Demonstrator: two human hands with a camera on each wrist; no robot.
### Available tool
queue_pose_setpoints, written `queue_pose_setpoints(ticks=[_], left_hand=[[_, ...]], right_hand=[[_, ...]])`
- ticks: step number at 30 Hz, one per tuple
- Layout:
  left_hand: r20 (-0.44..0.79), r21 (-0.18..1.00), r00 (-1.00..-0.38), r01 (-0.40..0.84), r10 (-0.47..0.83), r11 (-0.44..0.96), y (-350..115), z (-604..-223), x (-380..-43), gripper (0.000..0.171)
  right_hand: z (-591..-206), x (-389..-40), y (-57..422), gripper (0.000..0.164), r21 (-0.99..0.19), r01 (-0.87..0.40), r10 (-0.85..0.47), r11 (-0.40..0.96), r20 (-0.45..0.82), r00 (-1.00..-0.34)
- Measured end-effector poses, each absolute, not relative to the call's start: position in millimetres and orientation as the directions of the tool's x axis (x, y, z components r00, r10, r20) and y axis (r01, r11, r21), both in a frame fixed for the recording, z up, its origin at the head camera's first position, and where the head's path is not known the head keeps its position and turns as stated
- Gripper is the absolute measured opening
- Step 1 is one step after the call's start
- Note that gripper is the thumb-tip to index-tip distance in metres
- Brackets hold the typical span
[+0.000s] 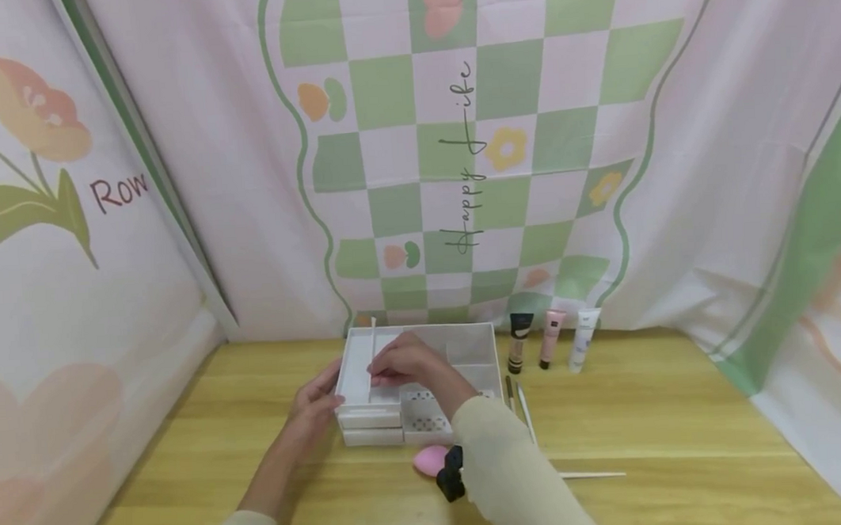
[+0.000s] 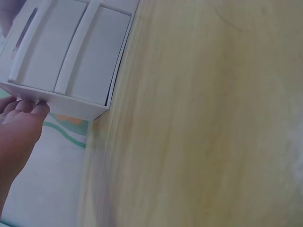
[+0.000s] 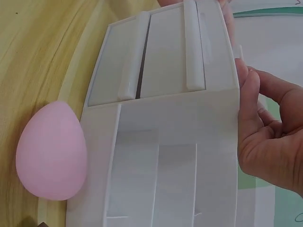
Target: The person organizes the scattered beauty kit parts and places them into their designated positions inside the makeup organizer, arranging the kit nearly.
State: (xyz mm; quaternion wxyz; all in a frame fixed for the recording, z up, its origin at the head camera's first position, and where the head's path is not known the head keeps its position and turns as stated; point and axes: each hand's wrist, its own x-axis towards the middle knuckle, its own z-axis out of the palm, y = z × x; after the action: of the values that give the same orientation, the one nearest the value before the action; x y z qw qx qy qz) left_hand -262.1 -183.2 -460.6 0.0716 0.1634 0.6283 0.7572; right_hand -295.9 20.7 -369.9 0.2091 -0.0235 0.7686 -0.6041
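Note:
A white desktop organizer [image 1: 470, 335] with two small drawers [image 3: 163, 52] at its left front and open compartments at the right stands on the table. My right hand [image 1: 407, 360] reaches over its top and pinches a thin white strip-like panel [image 1: 372, 348] that stands up from the left top section. In the right wrist view, thumb and fingertips meet at the organizer's top edge, and most of the panel is hidden. With its fingers bent against the organizer's left side, my left hand [image 1: 314, 403] holds the top left edge near the front corner.
A pink makeup sponge [image 3: 52, 151] lies before the organizer. To the right stand a black tube [image 1: 519, 343], a pink tube [image 1: 551, 339] and a white tube [image 1: 584, 339]. Slim sticks, including a white one [image 1: 527, 415], lie near the right sleeve. A patterned curtain [image 1: 453, 197] hangs behind.

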Motion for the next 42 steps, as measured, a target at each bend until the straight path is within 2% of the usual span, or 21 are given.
queue_pose_setpoints(ticks=[5,10,15,28,42], left_hand=[[0.151,0.978,-0.934,0.093,0.324,-0.185,-185,-461,-261,0.073],[0.159,0.976,-0.932,0.099,0.325,-0.194,-186,-462,-261,0.073],[0.178,0.975,-0.924,0.119,0.338,-0.187,-187,-462,-262,0.073],[0.195,0.972,-0.924,0.137,0.329,-0.192,-185,-460,-263,0.074],[0.183,0.975,-0.918,0.122,0.353,-0.188,-185,-461,-263,0.074]], right_hand=[[-369,-297,15,0.015,-0.919,0.254,-0.274,0.3,-0.339,-0.9],[-366,-295,9,0.002,-0.872,0.261,-0.272,0.414,-0.392,-0.879],[-364,-295,5,0.017,-0.833,0.253,-0.234,0.492,-0.407,-0.883],[-359,-289,1,0.006,-0.825,0.241,-0.174,0.512,-0.374,-0.911],[-366,-291,4,0.006,-0.84,0.243,-0.168,0.485,-0.363,-0.917]])
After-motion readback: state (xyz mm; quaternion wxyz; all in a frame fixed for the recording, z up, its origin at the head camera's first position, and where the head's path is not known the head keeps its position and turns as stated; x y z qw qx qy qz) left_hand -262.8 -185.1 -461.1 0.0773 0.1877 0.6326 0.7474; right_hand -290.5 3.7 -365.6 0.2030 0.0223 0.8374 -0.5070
